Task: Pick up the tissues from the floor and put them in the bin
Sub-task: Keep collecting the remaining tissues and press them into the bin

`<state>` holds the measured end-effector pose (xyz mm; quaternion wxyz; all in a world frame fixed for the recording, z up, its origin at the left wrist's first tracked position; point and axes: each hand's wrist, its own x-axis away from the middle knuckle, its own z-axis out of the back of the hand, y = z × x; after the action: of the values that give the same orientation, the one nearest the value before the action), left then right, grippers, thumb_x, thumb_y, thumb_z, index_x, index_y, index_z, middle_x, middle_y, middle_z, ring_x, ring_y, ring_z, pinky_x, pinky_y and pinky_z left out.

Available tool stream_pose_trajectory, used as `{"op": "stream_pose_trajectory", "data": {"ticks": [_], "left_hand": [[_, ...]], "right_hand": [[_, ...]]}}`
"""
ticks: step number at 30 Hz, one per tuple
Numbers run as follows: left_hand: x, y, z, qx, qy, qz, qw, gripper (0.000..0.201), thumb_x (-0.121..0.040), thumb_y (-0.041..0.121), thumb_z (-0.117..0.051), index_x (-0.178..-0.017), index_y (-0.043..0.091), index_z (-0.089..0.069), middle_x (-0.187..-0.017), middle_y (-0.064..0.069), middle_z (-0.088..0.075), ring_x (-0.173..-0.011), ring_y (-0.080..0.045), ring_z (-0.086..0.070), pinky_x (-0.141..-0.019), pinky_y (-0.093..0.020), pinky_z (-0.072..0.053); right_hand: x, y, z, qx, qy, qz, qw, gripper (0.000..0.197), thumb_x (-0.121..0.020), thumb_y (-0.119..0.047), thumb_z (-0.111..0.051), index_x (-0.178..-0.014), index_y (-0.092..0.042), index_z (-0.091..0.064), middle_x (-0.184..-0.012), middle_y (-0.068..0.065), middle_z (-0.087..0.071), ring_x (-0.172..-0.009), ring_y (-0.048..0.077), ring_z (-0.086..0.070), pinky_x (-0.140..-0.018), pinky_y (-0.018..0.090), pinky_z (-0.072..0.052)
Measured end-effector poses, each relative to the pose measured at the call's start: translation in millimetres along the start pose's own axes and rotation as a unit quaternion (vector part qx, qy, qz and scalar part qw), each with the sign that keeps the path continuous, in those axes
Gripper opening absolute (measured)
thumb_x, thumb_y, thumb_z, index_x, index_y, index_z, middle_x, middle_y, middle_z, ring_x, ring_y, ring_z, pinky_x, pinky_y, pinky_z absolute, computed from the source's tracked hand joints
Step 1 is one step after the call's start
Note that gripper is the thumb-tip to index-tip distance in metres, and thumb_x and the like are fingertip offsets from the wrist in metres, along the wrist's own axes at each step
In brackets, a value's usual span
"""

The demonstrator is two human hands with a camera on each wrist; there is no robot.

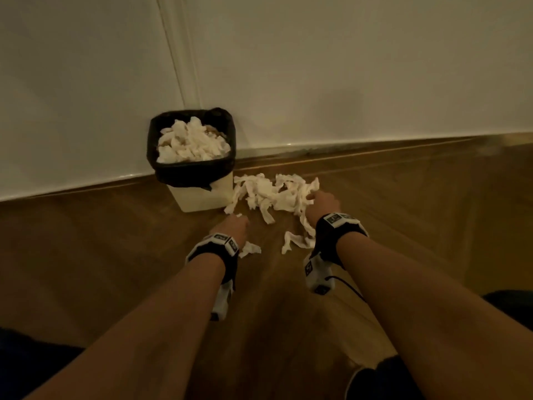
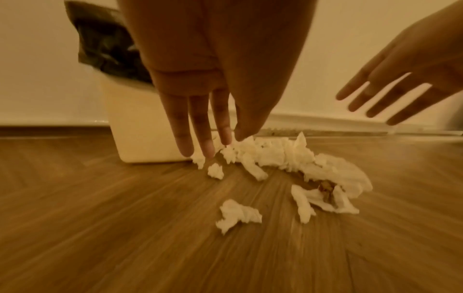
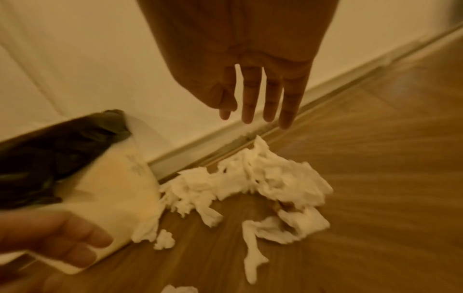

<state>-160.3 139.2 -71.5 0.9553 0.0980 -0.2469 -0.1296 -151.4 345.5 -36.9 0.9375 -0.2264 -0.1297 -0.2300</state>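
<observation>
- The left hand hangs over the near-left edge of the tissues, fingers straight and together, holding nothing.
- The right hand reaches over the pile's right side, fingers spread wide, empty.
- The tissues lie scattered on the wooden floor, just right of the bin.
- The bin stands against the wall, black-lined and heaped with tissue.
</observation>
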Motion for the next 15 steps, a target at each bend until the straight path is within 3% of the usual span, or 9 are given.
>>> {"op": "stream_pose_trajectory", "data": {"ticks": [4,8,12,15], "left_hand": [[-14.0,-0.3,-28.4,0.031,-0.049,0.021,0.998,0.048,-0.093,0.029,-0.050,-0.138,0.016,-0.039,-0.141,-0.015,-0.032,-0.124,-0.034,-0.042,-0.103,-0.044,-0.039],[-27.5,12.0,-56.2,0.075,0.010,0.059,0.995,0.028,-0.092,0.019,-0.050,-0.120,0.018,-0.046,-0.141,-0.012,-0.026,-0.116,-0.034,-0.045,-0.095,-0.046,-0.045],[-36.6,25.6,-76.8,0.118,0.047,0.096,0.987,0.021,-0.093,0.028,-0.049,-0.110,0.017,-0.045,-0.131,-0.014,-0.030,-0.110,-0.035,-0.046,-0.085,-0.041,-0.046],[-44.9,28.5,-90.8,0.092,0.031,0.094,0.991,0.032,-0.094,0.034,-0.046,-0.123,0.023,-0.040,-0.135,-0.015,-0.025,-0.113,-0.038,-0.043,-0.085,-0.043,-0.045]], "right_hand": [[-8.3,42.4,-26.5,-0.030,-0.013,-0.105,0.994,0.050,-0.091,-0.021,-0.052,-0.138,-0.014,-0.036,-0.141,0.015,-0.035,-0.127,0.037,-0.036,-0.103,0.045,-0.037],[-11.5,66.2,-57.6,-0.052,-0.006,-0.149,0.988,0.064,-0.089,-0.036,-0.057,-0.141,-0.014,-0.028,-0.143,0.015,-0.029,-0.128,0.037,-0.034,-0.102,0.045,-0.034],[-13.0,74.9,-85.0,-0.088,0.022,-0.153,0.984,0.073,-0.081,-0.041,-0.065,-0.139,-0.019,-0.027,-0.142,0.012,-0.027,-0.128,0.037,-0.030,-0.100,0.044,-0.034],[-16.2,73.9,-99.7,-0.058,0.042,-0.098,0.993,0.068,-0.078,-0.049,-0.063,-0.134,-0.029,-0.032,-0.138,0.009,-0.027,-0.124,0.036,-0.030,-0.097,0.043,-0.034]]}}
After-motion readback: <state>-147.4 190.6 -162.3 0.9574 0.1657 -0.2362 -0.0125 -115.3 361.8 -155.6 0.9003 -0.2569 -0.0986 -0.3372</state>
